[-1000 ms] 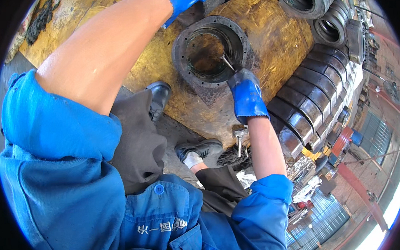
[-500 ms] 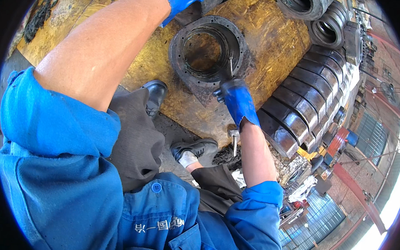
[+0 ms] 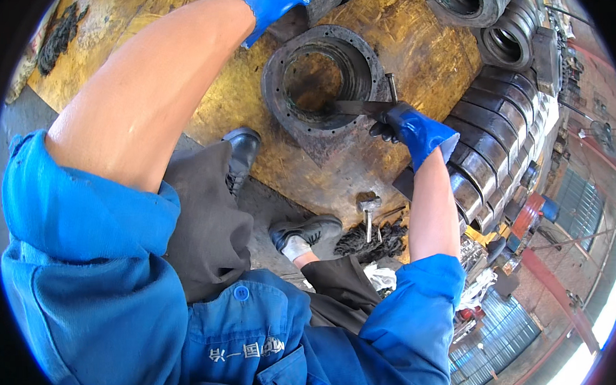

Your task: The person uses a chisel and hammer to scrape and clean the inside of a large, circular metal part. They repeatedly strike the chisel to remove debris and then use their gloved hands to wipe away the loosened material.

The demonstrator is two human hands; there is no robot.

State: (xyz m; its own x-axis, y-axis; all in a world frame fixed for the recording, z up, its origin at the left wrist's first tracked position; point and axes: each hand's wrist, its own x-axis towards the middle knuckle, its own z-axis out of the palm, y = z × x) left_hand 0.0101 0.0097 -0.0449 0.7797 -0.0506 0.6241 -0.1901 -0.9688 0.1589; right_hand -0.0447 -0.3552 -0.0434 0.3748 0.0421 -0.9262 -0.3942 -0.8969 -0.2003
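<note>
My right hand [image 3: 416,127], in a blue glove with dark fingertips, is closed at the lower right of a thick metal ring [image 3: 279,100]. From its grip a flat, dark blade-like tool [image 3: 359,107] points left over the ring's near rim. A thin metal rod with a small head [image 3: 392,87] stands up beside the fingers, like a bolt. The ring lies flat, with small holes round its rim and a ridged inner wall. My left hand [image 3: 270,10], also blue-gloved, reaches to the top edge by dark metal parts [image 3: 326,3]. Its fingers are cut off by the frame.
A worn yellow work surface [image 3: 240,91] lies under the ring. Grooved metal rings [image 3: 505,39] sit at the upper right, above a row of dark curved blocks [image 3: 482,127]. Near my foot are a hammer [image 3: 369,207] and dark shaggy material [image 3: 373,239]. My shoes [image 3: 306,229] stand close by.
My right hand has moved right, away from the ring's near rim. The headed rod moved with it, and the flat dark blade now shows pointing left. My left arm has barely shifted.
</note>
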